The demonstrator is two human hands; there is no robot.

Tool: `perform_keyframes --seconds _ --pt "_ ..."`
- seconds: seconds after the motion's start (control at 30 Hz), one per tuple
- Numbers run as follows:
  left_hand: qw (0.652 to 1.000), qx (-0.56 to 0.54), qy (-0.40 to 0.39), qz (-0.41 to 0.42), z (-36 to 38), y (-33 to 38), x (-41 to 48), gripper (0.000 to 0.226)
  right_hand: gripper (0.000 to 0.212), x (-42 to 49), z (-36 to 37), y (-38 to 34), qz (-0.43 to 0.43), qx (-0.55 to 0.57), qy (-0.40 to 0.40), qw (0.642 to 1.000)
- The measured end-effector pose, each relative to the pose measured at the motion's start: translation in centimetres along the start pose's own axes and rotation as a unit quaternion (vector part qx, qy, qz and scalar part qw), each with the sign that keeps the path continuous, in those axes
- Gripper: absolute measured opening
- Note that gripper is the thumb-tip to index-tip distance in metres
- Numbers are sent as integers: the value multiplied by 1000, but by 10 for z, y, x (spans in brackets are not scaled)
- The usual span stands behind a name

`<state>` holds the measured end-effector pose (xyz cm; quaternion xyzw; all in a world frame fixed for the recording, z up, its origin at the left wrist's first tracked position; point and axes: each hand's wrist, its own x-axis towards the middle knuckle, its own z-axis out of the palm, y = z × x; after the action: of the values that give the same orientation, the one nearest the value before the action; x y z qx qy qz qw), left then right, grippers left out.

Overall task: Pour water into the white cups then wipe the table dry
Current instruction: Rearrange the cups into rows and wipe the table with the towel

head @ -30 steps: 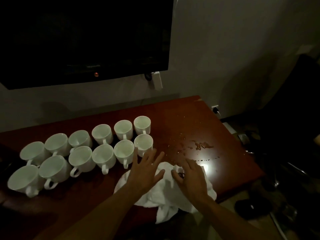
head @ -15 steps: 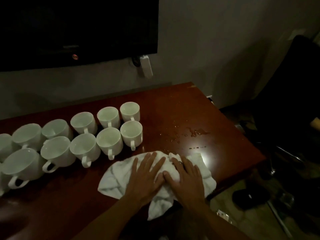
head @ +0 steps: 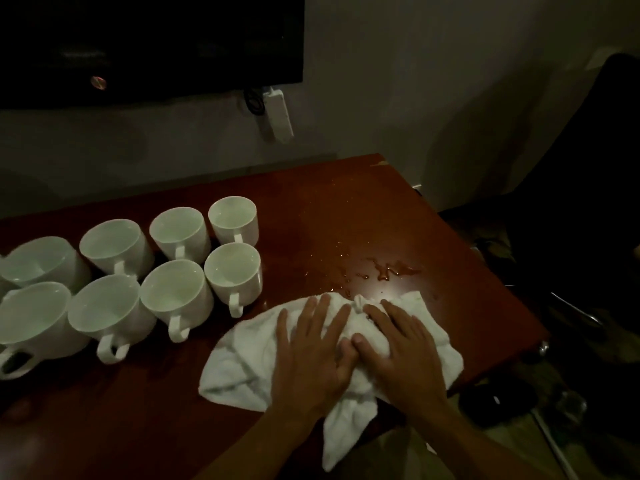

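Observation:
Several white cups (head: 232, 271) stand in two rows on the left half of the red-brown table (head: 138, 427), handles toward me, with a little water visible in the nearest ones. A crumpled white towel (head: 242, 355) lies at the table's near right, one corner hanging over the front edge. My left hand (head: 311, 351) and my right hand (head: 401, 355) press flat on the towel side by side, fingers spread, thumbs touching. A spill of water drops (head: 384, 271) shines on the wood just beyond the towel.
A dark wall-mounted TV (head: 149, 39) hangs above the table, with a white power strip (head: 277, 112) dangling under it. A black chair (head: 588, 202) stands off the table's right edge. A dark shoe (head: 498, 400) lies on the floor below the right corner.
Both hands have flattened onto the towel and come together, pushing it forward toward the spill. The view has swung right, so fewer cups show.

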<state>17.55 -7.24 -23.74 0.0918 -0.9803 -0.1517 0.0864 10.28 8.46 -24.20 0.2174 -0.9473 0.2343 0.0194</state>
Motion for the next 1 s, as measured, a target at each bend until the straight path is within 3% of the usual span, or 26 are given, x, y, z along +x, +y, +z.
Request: perform_keyframes --seconds 1.0 --pt "993 3 80 -86 36 -14 184 52 77 209 5 41 -102 4 -61 993"
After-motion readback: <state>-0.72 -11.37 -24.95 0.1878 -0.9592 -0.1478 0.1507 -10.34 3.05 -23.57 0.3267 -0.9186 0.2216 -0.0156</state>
